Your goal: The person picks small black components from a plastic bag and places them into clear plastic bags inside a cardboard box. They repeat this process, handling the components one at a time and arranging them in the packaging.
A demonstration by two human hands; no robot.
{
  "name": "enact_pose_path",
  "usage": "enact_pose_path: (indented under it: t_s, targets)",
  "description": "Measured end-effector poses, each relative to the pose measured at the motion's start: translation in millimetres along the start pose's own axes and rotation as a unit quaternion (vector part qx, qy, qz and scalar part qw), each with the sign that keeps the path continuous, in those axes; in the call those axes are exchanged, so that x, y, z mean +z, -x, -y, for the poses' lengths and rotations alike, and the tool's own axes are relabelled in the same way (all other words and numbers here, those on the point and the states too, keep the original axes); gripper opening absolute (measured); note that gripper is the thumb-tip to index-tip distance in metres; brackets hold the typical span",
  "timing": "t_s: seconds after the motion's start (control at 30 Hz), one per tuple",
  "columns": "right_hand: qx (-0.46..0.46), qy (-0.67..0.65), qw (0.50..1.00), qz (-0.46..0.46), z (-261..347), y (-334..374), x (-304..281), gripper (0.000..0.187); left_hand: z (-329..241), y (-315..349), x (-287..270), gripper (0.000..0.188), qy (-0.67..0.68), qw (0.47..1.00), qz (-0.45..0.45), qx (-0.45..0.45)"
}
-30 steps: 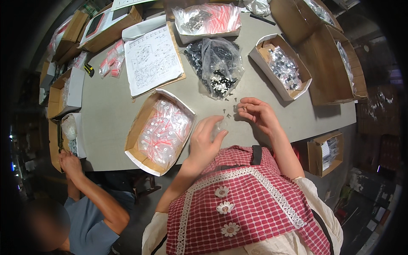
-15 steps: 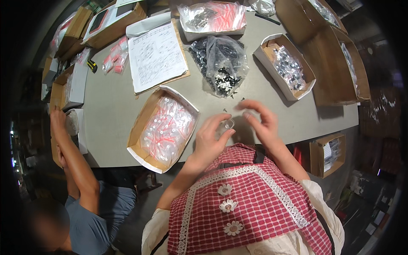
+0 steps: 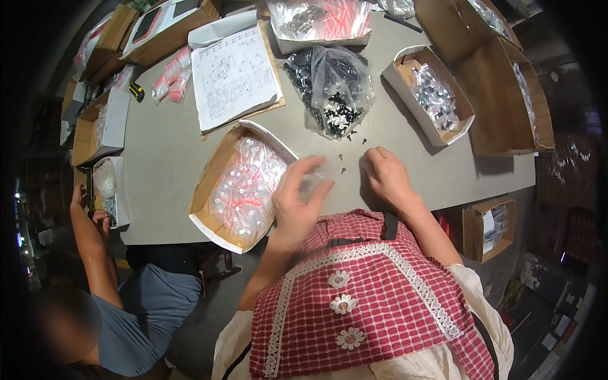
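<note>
At the carton's (image 3: 206, 182) right edge | left hand (image 3: 296, 201): thumb and fingers spread | right hand (image 3: 389, 177): fingers curled, cannot tell if pinching | dark screws (image 3: 343, 170): on table (image 3: 168, 190), between both hands

On the counter (image 3: 158, 196), around the plastic bag of screws (image 3: 326, 71): loose screws (image 3: 343, 170) lie at 6 o'clock, a carton of zip bags (image 3: 210, 166) at 7, drawing sheets (image 3: 234, 82) at 9, a box of bags (image 3: 323, 44) at 12, and a carton of small parts (image 3: 405, 98), probably bagged, at 3.
</note>
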State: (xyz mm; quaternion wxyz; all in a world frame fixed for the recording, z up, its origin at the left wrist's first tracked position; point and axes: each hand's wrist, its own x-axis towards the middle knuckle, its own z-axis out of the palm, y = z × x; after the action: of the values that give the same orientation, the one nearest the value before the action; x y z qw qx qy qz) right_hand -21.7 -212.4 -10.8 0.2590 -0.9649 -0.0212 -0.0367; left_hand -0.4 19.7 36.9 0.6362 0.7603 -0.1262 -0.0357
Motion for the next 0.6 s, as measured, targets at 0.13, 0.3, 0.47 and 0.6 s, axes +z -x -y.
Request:
enact_pose_path:
  t_s: [0.13,0.3,0.47,0.6]
  targets:
    - [-0.097,-0.042,0.994,0.025,14,-2,-5,0.012,-3,-2,-18,0.037,0.006,0.999,-0.043,0.010]
    - [-0.198,0.014,0.979,0.042,15,-9,14,0.020,-6,-2,-18,0.037,-0.054,0.998,-0.040,0.017]
    - [-0.122,-0.095,0.987,0.042,9,-10,5,0.017,8,5,-4,0.036,-0.166,0.980,-0.016,0.108]
    - [-0.130,-0.281,0.951,0.003,43,-12,-38,0.018,11,5,4,0.040,-0.158,0.979,0.029,0.124]
